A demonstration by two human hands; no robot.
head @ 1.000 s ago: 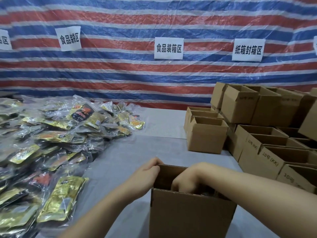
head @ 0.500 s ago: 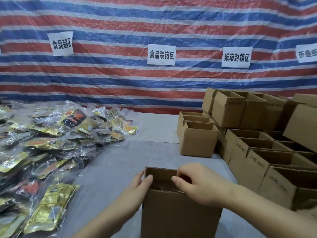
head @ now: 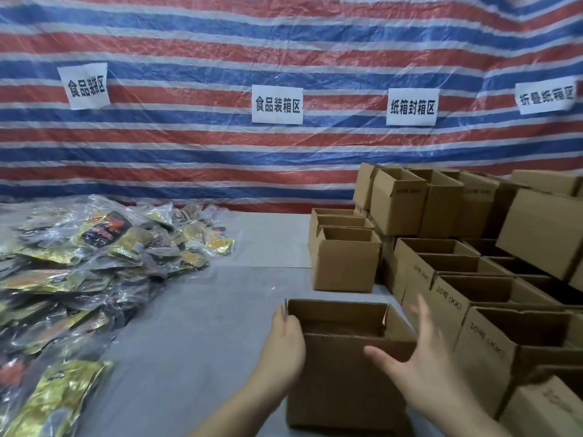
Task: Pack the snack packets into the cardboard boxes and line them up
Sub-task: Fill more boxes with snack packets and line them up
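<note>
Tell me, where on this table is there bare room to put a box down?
The grey table is bare in a strip between the packets and the boxes, running back to the tarp. The near box takes that strip's front. The left is heaped, the right is crowded.

A grey table (head: pixel 195 326) carries everything. At nine o'clock a heap of packets (head: pixel 88 263), clear and gold-printed, spreads along the left edge down to seven o'clock. At six o'clock one open box (head: pixel 340 383) stands on the grey top, flaps up. At one o'clock a short row of three open boxes (head: pixel 344 257) stands front to back. From two to four o'clock a stack of boxes (head: pixel 473 279) crowds the right side, several marked "10号 (KK)", more piled on top.
</note>
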